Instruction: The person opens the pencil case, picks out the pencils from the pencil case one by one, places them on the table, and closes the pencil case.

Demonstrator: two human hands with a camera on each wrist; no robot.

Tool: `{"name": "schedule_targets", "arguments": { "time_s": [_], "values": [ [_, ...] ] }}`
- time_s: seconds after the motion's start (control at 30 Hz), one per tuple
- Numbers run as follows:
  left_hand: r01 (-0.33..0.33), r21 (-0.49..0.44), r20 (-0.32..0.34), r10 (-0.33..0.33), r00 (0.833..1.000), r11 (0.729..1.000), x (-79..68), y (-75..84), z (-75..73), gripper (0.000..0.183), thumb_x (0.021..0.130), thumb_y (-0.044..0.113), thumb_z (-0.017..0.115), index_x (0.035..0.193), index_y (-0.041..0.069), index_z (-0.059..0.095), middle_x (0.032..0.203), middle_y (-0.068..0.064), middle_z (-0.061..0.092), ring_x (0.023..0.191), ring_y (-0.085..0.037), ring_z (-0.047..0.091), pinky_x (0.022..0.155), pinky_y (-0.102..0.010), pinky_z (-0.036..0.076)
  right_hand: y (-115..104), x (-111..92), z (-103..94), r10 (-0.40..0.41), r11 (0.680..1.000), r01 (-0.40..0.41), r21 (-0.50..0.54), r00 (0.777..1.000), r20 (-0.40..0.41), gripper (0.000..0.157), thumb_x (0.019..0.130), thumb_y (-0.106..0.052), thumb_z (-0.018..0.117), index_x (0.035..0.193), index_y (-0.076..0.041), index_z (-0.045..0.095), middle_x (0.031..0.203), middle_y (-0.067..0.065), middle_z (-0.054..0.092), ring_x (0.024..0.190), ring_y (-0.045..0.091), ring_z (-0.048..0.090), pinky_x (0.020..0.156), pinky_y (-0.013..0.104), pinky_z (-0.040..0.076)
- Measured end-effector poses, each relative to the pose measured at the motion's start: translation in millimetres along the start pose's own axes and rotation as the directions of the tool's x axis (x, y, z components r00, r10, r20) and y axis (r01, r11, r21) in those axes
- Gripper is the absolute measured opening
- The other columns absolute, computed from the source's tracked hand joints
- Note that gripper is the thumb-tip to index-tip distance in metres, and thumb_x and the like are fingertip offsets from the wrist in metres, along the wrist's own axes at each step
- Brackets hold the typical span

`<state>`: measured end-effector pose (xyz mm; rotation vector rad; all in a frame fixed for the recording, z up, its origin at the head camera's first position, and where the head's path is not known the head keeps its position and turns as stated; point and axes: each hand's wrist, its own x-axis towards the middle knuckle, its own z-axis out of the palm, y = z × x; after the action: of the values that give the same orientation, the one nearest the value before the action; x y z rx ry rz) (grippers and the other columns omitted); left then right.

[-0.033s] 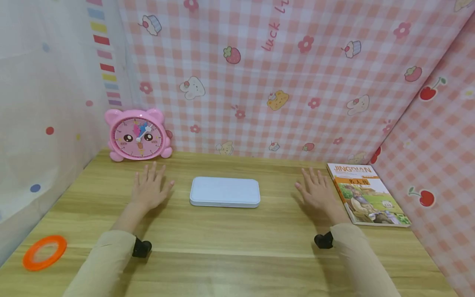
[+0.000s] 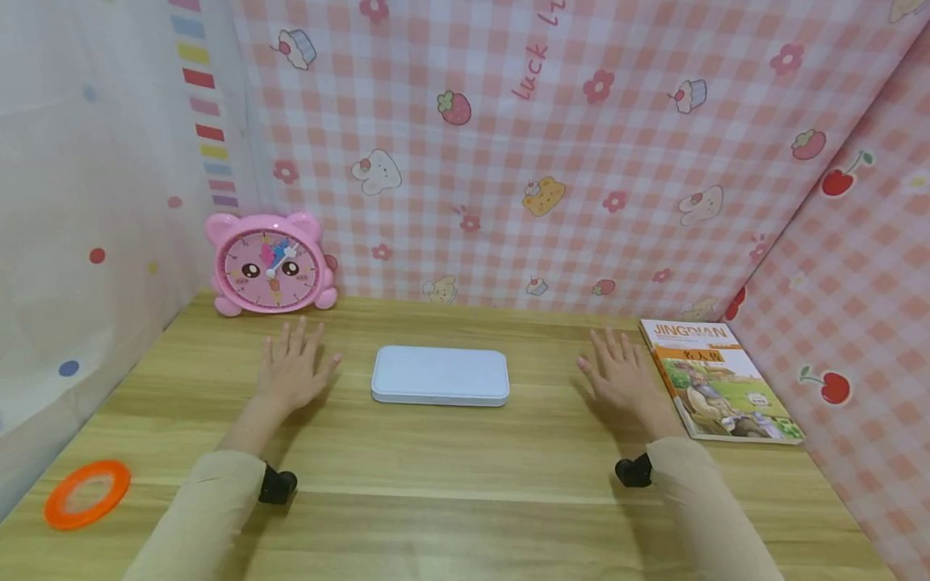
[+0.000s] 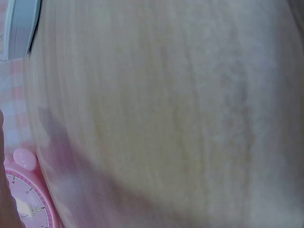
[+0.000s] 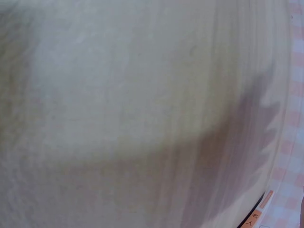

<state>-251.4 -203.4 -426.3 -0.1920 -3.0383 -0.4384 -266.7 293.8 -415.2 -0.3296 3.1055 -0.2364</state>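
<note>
A white rounded rectangular case (image 2: 440, 375) lies on the wooden table between my two hands, touched by neither. My left hand (image 2: 292, 373) is held palm down with fingers spread, left of the case and just in front of a pink clock (image 2: 270, 266). On the other side my right hand (image 2: 620, 373) is likewise palm down with fingers spread, next to a book (image 2: 722, 383) with a picture cover. Both hands hold nothing. In the left wrist view, the case (image 3: 23, 28) and the clock (image 3: 29, 199) show at the left edge. The right wrist view shows the hand's shadow and a book corner (image 4: 254, 216).
An orange ring (image 2: 88, 495) lies on the table (image 2: 436, 508) at the near left. Behind the table hangs a pink checked cloth (image 2: 494, 145); a white dotted curtain (image 2: 94, 186) borders the left and another checked cloth (image 2: 865, 266) the right.
</note>
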Motion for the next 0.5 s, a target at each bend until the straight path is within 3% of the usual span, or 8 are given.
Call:
{"name": "schedule_targets", "arguments": {
  "time_s": [0.27,0.5],
  "values": [
    [-0.009,-0.007,0.007,0.009,1.000,1.000,1.8,1.5,1.0,0.069,0.096,0.049,0.026,0.146,0.003,0.013,0.150,-0.028,0.000,0.136,-0.050,0.000,0.108,-0.062,-0.005,3.4,-4.2,-0.4,-0.004,1.000,0.004,0.024,1.000,-0.007,0.066,0.098,-0.046,0.023,0.147,-0.005,0.008,0.151,0.025,-0.001,0.137,0.048,-0.003,0.111,0.058,-0.003],
    [-0.028,-0.012,0.020,0.028,0.999,1.000,4.6,8.3,0.0,0.070,0.096,0.049,0.027,0.146,0.002,0.011,0.150,-0.027,-0.002,0.137,-0.048,-0.001,0.109,-0.063,-0.001,0.1,-3.3,4.0,-0.011,1.000,0.011,0.023,1.000,0.004,0.068,0.097,-0.051,0.021,0.148,-0.009,0.004,0.153,0.021,-0.003,0.138,0.046,-0.002,0.112,0.058,0.000]
  ]
}}
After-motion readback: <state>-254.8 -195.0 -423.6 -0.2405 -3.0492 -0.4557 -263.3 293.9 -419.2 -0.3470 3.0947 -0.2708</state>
